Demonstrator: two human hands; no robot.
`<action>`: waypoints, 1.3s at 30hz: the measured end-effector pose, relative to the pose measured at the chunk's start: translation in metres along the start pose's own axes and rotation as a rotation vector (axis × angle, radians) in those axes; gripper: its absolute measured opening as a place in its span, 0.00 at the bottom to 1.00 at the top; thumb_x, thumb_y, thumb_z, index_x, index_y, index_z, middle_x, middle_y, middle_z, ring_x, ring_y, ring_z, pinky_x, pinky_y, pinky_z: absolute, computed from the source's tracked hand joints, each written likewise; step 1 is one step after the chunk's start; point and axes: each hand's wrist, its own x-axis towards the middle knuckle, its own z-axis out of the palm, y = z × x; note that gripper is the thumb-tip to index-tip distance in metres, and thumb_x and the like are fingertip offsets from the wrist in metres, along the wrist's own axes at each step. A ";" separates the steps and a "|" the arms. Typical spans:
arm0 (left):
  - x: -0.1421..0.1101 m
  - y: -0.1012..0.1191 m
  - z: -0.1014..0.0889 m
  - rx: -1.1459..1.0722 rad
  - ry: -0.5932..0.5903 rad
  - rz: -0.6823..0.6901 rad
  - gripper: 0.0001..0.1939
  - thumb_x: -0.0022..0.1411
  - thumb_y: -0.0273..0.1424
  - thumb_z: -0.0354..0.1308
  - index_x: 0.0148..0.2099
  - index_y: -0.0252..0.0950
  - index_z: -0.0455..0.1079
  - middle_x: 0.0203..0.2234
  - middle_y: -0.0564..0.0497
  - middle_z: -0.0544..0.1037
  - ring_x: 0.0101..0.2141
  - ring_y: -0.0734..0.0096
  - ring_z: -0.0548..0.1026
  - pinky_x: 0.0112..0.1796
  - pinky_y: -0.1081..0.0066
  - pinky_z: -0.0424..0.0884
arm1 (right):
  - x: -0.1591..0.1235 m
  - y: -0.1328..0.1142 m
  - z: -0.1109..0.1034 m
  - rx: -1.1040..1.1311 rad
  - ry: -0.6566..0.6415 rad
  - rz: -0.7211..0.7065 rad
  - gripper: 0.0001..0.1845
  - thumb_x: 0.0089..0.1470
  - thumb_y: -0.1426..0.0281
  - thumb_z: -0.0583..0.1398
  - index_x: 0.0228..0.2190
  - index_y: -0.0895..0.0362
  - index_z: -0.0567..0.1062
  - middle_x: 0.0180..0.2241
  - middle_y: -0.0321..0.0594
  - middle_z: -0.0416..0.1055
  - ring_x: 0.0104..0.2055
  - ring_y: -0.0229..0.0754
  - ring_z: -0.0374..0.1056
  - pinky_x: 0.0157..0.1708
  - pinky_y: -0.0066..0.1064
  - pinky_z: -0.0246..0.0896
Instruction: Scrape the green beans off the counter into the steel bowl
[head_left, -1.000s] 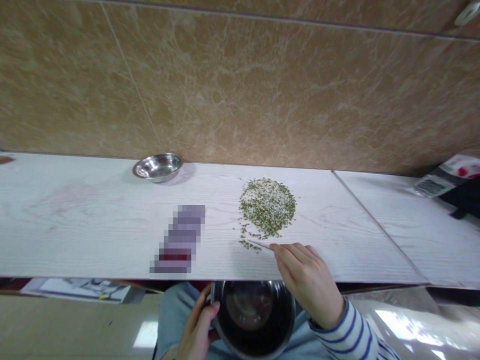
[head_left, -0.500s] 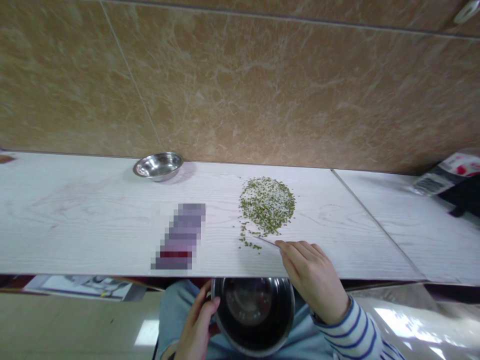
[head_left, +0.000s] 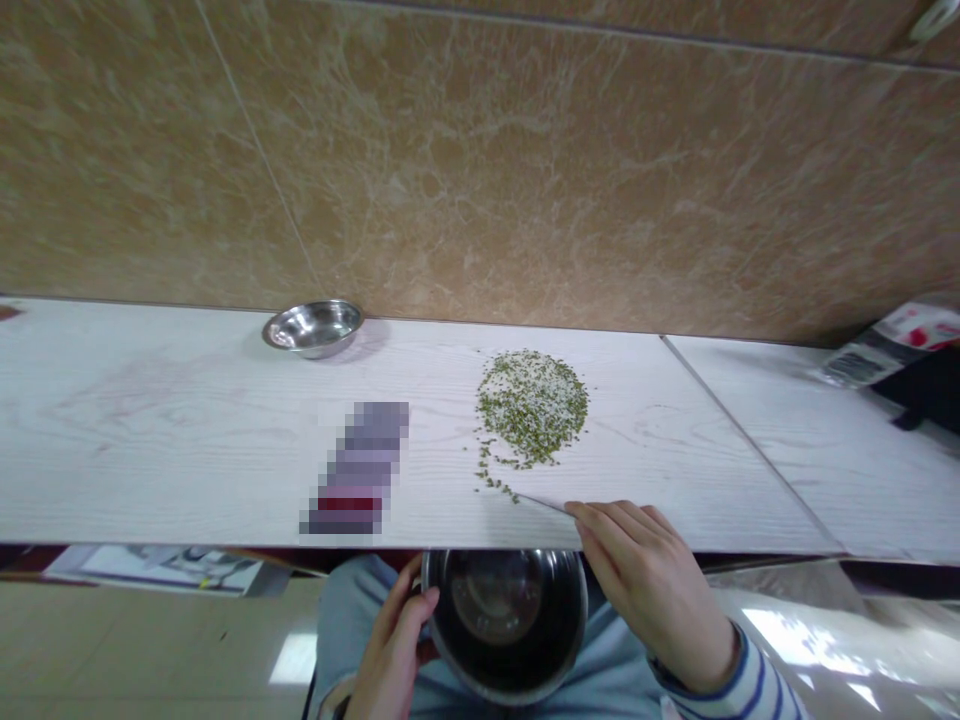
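Note:
My left hand [head_left: 399,632] is closed on the left rim of a steel bowl [head_left: 504,680], which is held over my lap just below the table edge. The inside of the bowl looks dark and shiny. Pinched in my right hand [head_left: 646,582] is a thin metal tool [head_left: 546,503], slim and pointed; whether it has one prong or two I cannot make out. Its tip rests by a few small green beans at the near end of a short trail. Beyond that trail lies a round, spread-out patch of green beans [head_left: 534,408] on the white table [head_left: 675,440].
A shallow steel dish [head_left: 313,332] stands by the wall at the back left. Nearer me lies a blurred-out purple-grey oblong [head_left: 356,465]. At the far right are a plastic package [head_left: 892,340] and a black object [head_left: 930,385]. The tiled wall [head_left: 480,180] bounds the table's back.
My right hand has drawn the thin tool toward me and slightly right, its tip moving from the patch's near edge to the trail's end. My left hand keeps its hold on the bowl.

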 end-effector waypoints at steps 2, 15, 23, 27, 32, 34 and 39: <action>0.000 -0.001 0.000 0.005 -0.004 -0.001 0.31 0.49 0.41 0.64 0.56 0.38 0.73 0.52 0.43 0.80 0.48 0.53 0.76 0.29 0.69 0.69 | -0.001 0.000 -0.001 0.014 -0.008 0.002 0.12 0.67 0.73 0.51 0.45 0.57 0.74 0.37 0.40 0.78 0.37 0.41 0.72 0.36 0.34 0.58; -0.002 0.001 -0.006 -0.009 -0.057 -0.015 0.27 0.49 0.40 0.65 0.53 0.40 0.75 0.53 0.47 0.80 0.63 0.49 0.63 0.37 0.69 0.73 | 0.019 0.009 0.011 0.010 -0.007 -0.019 0.13 0.69 0.72 0.50 0.43 0.57 0.75 0.35 0.39 0.78 0.37 0.42 0.72 0.36 0.33 0.56; -0.002 0.000 -0.010 0.000 -0.089 0.006 0.28 0.49 0.41 0.65 0.53 0.39 0.75 0.46 0.47 0.83 0.51 0.49 0.75 0.33 0.67 0.74 | 0.009 0.009 0.002 0.029 -0.007 -0.029 0.14 0.69 0.71 0.50 0.44 0.56 0.75 0.36 0.38 0.78 0.37 0.41 0.72 0.36 0.34 0.56; 0.000 -0.003 -0.013 0.019 -0.056 0.009 0.28 0.48 0.42 0.65 0.52 0.39 0.75 0.46 0.47 0.83 0.50 0.51 0.76 0.36 0.66 0.74 | 0.008 0.011 -0.001 0.001 -0.004 -0.032 0.14 0.69 0.71 0.49 0.44 0.57 0.74 0.36 0.39 0.78 0.36 0.41 0.72 0.35 0.34 0.56; -0.001 -0.002 -0.013 0.049 -0.070 0.021 0.29 0.48 0.43 0.64 0.53 0.40 0.75 0.49 0.46 0.82 0.52 0.47 0.74 0.38 0.63 0.74 | 0.008 0.009 -0.001 -0.007 -0.006 -0.036 0.14 0.69 0.71 0.49 0.44 0.57 0.74 0.35 0.39 0.78 0.36 0.41 0.72 0.35 0.34 0.56; -0.002 -0.001 -0.012 0.040 -0.084 0.013 0.30 0.48 0.43 0.64 0.53 0.40 0.75 0.48 0.46 0.82 0.52 0.48 0.75 0.38 0.63 0.74 | 0.006 0.008 -0.001 0.008 -0.011 -0.028 0.14 0.69 0.71 0.49 0.44 0.57 0.74 0.35 0.39 0.78 0.36 0.41 0.72 0.35 0.34 0.56; -0.001 -0.001 -0.014 0.053 -0.092 0.001 0.30 0.49 0.43 0.64 0.55 0.39 0.74 0.48 0.45 0.82 0.50 0.48 0.76 0.38 0.63 0.74 | 0.004 0.010 -0.003 0.011 -0.017 -0.017 0.13 0.68 0.72 0.50 0.44 0.56 0.74 0.36 0.39 0.78 0.37 0.41 0.72 0.36 0.34 0.57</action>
